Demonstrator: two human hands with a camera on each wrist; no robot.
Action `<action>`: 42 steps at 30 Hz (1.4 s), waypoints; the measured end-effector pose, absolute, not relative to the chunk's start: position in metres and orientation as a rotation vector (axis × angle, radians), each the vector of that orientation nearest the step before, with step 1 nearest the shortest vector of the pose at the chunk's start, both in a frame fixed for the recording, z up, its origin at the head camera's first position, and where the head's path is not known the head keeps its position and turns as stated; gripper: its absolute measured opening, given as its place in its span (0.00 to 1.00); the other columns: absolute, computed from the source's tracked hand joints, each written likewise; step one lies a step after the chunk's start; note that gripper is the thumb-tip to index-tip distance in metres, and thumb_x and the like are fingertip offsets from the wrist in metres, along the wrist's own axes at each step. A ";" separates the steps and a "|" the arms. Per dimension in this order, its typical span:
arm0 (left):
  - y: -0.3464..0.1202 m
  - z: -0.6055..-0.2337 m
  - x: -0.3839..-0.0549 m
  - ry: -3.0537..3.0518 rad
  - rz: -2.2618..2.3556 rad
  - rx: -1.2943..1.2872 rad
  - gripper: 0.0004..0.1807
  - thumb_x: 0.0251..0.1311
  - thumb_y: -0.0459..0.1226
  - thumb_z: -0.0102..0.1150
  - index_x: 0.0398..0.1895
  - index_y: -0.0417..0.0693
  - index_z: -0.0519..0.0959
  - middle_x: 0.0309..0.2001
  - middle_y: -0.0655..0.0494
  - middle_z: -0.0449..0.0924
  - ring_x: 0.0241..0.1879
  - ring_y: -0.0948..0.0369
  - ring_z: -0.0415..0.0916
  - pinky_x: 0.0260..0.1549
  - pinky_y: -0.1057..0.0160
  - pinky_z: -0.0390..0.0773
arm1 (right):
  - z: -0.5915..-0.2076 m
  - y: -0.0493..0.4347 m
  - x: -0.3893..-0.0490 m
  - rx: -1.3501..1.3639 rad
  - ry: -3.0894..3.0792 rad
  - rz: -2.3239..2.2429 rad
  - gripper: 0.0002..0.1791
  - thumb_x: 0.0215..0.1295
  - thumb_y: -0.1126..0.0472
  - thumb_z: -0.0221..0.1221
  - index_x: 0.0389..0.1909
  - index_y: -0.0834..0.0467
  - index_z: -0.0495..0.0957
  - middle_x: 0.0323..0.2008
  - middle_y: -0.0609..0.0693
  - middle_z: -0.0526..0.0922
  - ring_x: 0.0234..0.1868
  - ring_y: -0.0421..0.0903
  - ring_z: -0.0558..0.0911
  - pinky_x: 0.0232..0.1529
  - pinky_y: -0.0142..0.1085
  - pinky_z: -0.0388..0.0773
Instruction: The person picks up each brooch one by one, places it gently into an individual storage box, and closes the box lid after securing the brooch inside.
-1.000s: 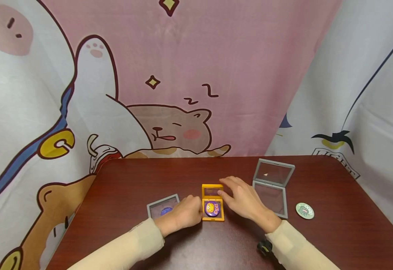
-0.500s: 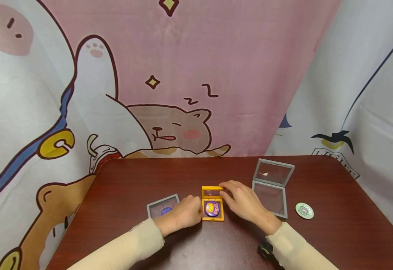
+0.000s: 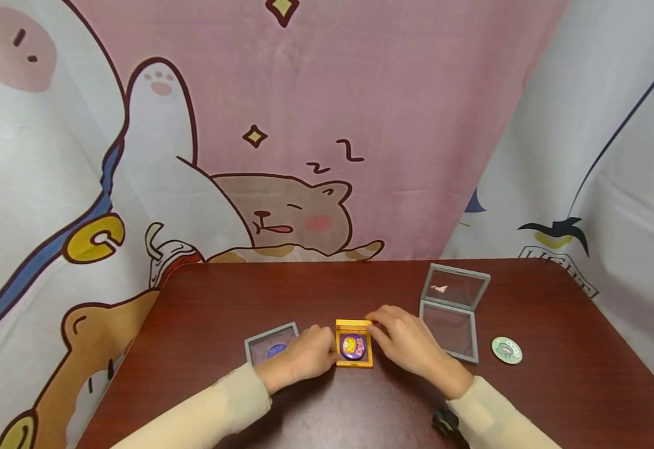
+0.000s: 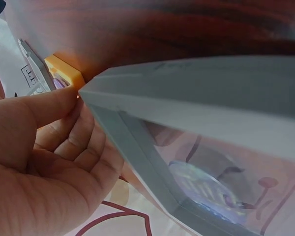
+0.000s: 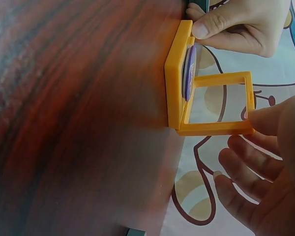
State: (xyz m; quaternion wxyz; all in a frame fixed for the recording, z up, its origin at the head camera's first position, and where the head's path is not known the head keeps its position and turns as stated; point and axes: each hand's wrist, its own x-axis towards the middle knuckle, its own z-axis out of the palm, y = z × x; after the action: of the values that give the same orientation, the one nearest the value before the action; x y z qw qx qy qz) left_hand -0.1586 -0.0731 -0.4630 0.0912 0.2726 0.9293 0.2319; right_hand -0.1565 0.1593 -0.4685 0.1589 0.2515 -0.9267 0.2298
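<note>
1. So we've got a small yellow box (image 3: 354, 365) on the bench (image 3: 349, 408), lid tilted up, purple badge (image 3: 352, 347) inside.
2. Left hand (image 3: 307, 353) is pinching its left side.
3. Right hand (image 3: 408, 342) has thumb and finger pinching the lid's raised edge.
4. Over left we see a gray case (image 3: 271, 330) with a blue badge (image 3: 277, 350).
5. Over right, an open gray box (image 3: 475, 340), green badge (image 3: 507, 350) near it.
</note>
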 end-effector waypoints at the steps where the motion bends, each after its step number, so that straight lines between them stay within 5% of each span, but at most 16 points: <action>1: -0.073 -0.464 -0.159 2.762 0.689 0.812 0.31 0.60 0.30 0.68 0.05 0.58 0.64 0.09 0.69 0.53 0.13 0.70 0.53 0.13 0.70 0.56 | -0.468 0.159 -0.156 0.720 -2.650 0.654 0.09 0.64 0.61 0.73 0.44 0.54 0.87 0.38 0.41 0.85 0.37 0.39 0.82 0.36 0.40 0.82; 23: -0.075 -0.463 -0.162 2.704 0.742 0.871 0.30 0.63 0.31 0.68 0.05 0.55 0.67 0.08 0.70 0.53 0.13 0.71 0.52 0.14 0.71 0.56 | -0.473 0.157 -0.134 0.759 -2.725 0.723 0.13 0.64 0.62 0.73 0.48 0.59 0.87 0.44 0.50 0.90 0.44 0.46 0.88 0.43 0.46 0.85; 31: -0.084 -0.455 -0.163 2.635 0.805 0.939 0.14 0.64 0.28 0.67 0.19 0.43 0.87 0.12 0.68 0.68 0.15 0.71 0.58 0.19 0.71 0.63 | -0.475 0.155 -0.132 0.794 -2.752 0.716 0.12 0.66 0.61 0.71 0.48 0.58 0.88 0.45 0.50 0.89 0.46 0.46 0.88 0.45 0.46 0.85; 37: -0.091 -0.445 -0.162 2.601 0.963 0.824 0.19 0.71 0.29 0.61 0.17 0.40 0.83 0.10 0.67 0.56 0.11 0.70 0.51 0.15 0.69 0.57 | -0.477 0.155 -0.129 0.806 -2.759 0.724 0.12 0.66 0.62 0.71 0.49 0.58 0.88 0.44 0.49 0.89 0.46 0.45 0.87 0.44 0.46 0.85; 42: -0.091 -0.442 -0.159 2.658 0.989 0.728 0.19 0.73 0.32 0.59 0.20 0.43 0.82 0.11 0.65 0.56 0.11 0.69 0.52 0.15 0.69 0.57 | -0.478 0.157 -0.126 0.814 -2.760 0.717 0.12 0.67 0.62 0.71 0.49 0.57 0.88 0.44 0.49 0.90 0.45 0.45 0.87 0.43 0.45 0.85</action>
State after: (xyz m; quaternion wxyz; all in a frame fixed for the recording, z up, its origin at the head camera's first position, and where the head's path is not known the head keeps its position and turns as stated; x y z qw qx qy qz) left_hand -0.1593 -0.0908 -0.4416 0.1065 0.2471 0.9026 0.3360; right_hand -0.1263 0.1572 -0.4782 0.0877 0.2735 -0.9271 0.2408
